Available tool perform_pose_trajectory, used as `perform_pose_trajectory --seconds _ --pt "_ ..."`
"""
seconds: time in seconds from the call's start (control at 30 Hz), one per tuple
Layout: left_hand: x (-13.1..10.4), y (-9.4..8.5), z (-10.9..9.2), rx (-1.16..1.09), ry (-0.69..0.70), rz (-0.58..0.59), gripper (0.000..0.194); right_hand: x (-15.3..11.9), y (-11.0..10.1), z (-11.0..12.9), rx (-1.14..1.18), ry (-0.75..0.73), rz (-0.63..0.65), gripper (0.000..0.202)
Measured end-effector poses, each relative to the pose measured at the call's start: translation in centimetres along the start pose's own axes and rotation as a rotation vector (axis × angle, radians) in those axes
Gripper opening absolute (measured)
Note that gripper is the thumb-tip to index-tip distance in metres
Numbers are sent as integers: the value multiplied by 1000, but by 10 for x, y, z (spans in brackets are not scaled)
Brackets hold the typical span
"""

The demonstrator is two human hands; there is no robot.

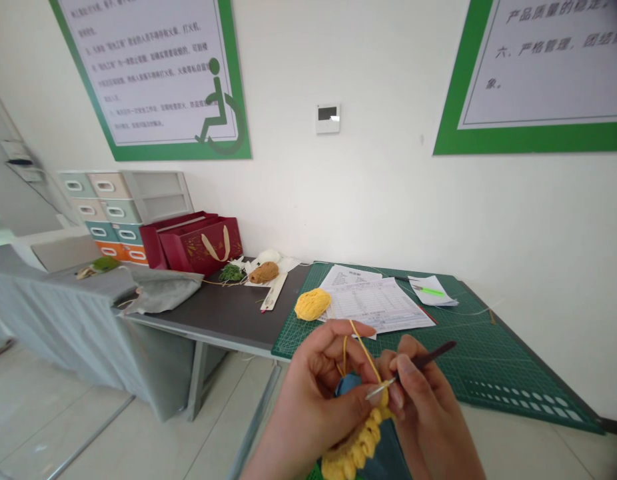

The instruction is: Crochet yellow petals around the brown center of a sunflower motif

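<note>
My left hand pinches the top edge of a yellow crochet piece, with a strand of yellow yarn running over its raised index finger. My right hand grips a crochet hook by its dark handle. The metal tip of that hook lies across the top of the crochet piece, close to the left thumb, with yarn at the shaft. Bumpy yellow stitches hang down below the left hand, partly covered by it. Behind the hands, on the green cutting mat, rests a yellow yarn ball.
Printed papers and a bright green pen lie on the mat. Leftward on the dark table are a brown yarn ball, green yarn, a ruler and grey cloth. Red gift bags stand before a drawer unit.
</note>
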State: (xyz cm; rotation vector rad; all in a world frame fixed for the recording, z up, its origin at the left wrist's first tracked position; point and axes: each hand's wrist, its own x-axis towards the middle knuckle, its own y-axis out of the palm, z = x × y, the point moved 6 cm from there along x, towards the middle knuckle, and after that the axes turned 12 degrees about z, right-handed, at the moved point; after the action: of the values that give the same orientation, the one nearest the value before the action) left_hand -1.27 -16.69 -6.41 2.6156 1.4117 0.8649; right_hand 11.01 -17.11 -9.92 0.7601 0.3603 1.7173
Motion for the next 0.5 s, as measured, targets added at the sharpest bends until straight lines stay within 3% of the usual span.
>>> perform_pose_trajectory --seconds 0.2,0.27,0.37,0.5 --pt "-4 4 -2 -84 -78 -155 56 -1 8 8 -126 -229 163 26" --pt "-5 6 -4 -84 -64 -229 54 -2 7 15 -227 -345 142 17" --pt "-8 8 -10 -8 -1 -319 49 -10 9 30 -561 -641 111 6" --pt "-5 12 -2 -137 -69 -290 56 -25 7 38 -997 -946 -68 18"
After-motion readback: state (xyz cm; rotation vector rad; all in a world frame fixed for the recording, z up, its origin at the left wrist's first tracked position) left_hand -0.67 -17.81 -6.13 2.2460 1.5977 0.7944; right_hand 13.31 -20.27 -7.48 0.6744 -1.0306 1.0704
